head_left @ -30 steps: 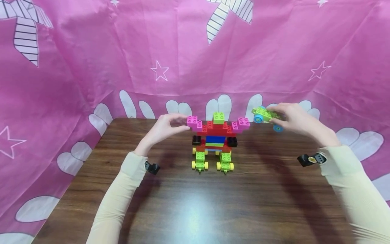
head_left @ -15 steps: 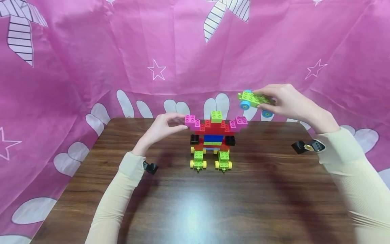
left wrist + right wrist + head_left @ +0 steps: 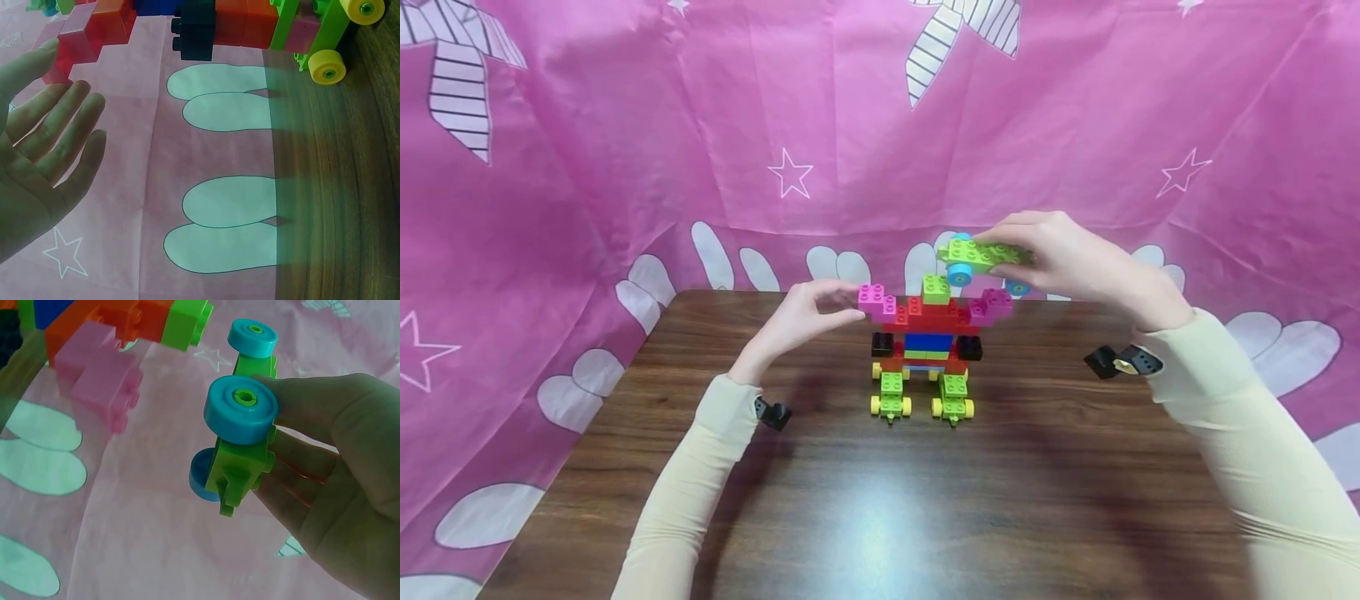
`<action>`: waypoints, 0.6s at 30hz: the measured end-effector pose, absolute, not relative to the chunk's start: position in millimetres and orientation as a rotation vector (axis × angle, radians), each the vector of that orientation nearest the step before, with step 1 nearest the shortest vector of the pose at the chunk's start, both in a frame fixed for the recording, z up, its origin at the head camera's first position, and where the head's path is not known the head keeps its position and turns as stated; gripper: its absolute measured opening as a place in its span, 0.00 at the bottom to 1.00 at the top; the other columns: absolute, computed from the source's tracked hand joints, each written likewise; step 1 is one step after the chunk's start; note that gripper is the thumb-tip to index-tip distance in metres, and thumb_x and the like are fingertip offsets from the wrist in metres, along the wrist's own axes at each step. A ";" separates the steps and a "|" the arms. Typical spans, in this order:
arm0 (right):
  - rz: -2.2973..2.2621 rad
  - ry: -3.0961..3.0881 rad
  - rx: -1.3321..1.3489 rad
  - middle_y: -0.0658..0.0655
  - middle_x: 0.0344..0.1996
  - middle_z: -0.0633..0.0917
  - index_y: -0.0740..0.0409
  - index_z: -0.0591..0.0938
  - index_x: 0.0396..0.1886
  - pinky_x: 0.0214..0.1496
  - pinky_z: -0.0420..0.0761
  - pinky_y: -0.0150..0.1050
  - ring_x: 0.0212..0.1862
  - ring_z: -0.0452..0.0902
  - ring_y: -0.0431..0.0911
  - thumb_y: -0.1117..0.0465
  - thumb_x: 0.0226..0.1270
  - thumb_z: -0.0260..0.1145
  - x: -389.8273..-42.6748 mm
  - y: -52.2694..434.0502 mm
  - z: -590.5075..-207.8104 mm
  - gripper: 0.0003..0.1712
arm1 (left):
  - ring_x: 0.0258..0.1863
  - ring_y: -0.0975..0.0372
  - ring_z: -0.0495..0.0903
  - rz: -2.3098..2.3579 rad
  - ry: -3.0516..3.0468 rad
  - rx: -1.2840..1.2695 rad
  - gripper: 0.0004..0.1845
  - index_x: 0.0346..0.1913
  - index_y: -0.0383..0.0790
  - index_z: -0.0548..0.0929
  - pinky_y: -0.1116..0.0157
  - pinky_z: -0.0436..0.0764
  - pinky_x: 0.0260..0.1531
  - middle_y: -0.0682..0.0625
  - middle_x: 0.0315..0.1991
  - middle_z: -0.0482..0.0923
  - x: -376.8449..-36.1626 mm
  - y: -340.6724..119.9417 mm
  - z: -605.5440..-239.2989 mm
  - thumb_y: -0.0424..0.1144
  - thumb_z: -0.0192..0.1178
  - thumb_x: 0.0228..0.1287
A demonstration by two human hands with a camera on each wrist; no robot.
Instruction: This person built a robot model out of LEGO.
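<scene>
The model (image 3: 925,350), a block figure, stands on the counter (image 3: 880,500) on two small green carts with yellow wheels (image 3: 891,406), and those wheels are the first risk we see: any sideways push could let the whole figure roll or tip, since nothing blocks them. Above the carts sit red, blue and black bricks, then stepped pink arms (image 3: 874,298) and a green brick (image 3: 936,288) on top.

Our left hand (image 3: 805,321) is at the left pink arm, thumb and fingertips closing lightly on its end; in the wrist view the fingers (image 3: 59,134) look nearly straight, so we judge the hold as a loose steadying touch, not a firm grip. If a downward press comes from above, that arm could snap off its red step, or the figure could pivot round it.

Our right hand (image 3: 1060,258) grips a green chassis (image 3: 981,252) with blue wheels (image 3: 240,409) in its curled fingers, held in the air just above and slightly right of the top green brick, apart from it. The chassis looks tilted, so we think it could meet the studs askew and slide off. The grip lies near one end, which could let the chassis twist under pressure.

Behind hangs the pink cloth (image 3: 625,167).
</scene>
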State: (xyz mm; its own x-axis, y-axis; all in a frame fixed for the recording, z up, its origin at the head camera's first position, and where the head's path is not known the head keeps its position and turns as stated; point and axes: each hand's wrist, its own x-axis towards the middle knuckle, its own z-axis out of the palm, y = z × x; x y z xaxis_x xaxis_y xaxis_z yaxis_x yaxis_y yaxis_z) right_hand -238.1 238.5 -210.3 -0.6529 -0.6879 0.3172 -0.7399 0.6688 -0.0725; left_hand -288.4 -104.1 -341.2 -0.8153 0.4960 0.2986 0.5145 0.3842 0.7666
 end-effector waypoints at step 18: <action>0.285 -2.591 1.322 0.58 0.45 0.88 0.63 0.83 0.53 0.51 0.85 0.47 0.47 0.84 0.51 0.66 0.58 0.74 -253.9 201.2 -220.5 0.22 | 0.48 0.60 0.84 -1.404 -2.618 -0.969 0.22 0.59 0.45 0.82 0.54 0.81 0.58 0.49 0.49 0.87 -287.2 -104.1 -342.2 0.44 0.69 0.62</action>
